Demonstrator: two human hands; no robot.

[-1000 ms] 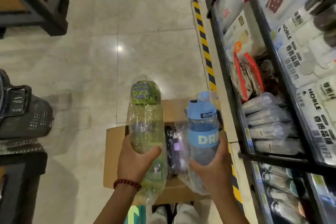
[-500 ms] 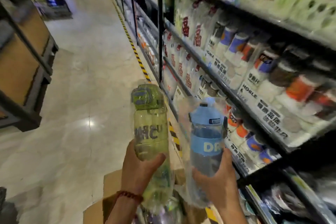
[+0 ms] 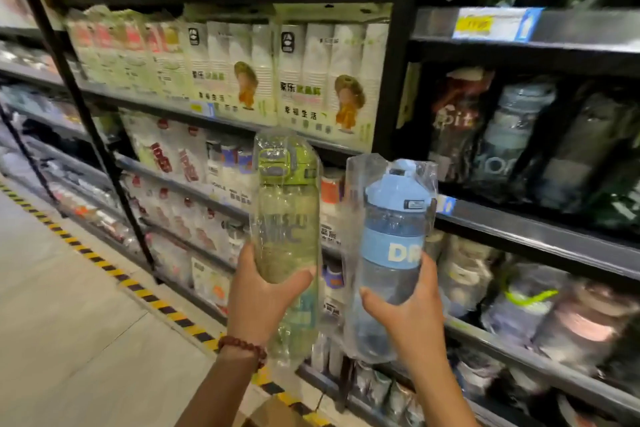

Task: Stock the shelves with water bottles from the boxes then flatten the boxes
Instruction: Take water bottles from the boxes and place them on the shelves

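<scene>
**Two Bottles Up, Ready for the Shelf**

Both hands are full. Left hand (image 3: 258,302) is curled round the low part of a green water bottle (image 3: 285,218), thumb across the front. Right hand (image 3: 410,315) is curled round the low part of a blue water bottle (image 3: 394,236) the same way. Each bottle stands upright and sits inside a clear plastic bag. The bags are loose and crinkly and hang down past the hands.

Both bottles are held up in the air, near the person, in front of the tall black shelves (image 3: 519,229). They are not on a shelf yet. To the far right, a shelf already has bagged bottles (image 3: 512,135) leaning in a row. That looks like a good home for these two. A corner of a cardboard box (image 3: 277,412) peeks in at the bottom, on the floor by the yellow and black stripe (image 3: 145,295).

What could go wrong? The bags are slippery, and each hand holds only the bottom part, so a tall bottle could tip or slide out. The loose bag ends could catch on the shelf edge. Pushing a bottle in could knock over the ones already there. And with both hands busy, there is no free hand to make room first.
</scene>
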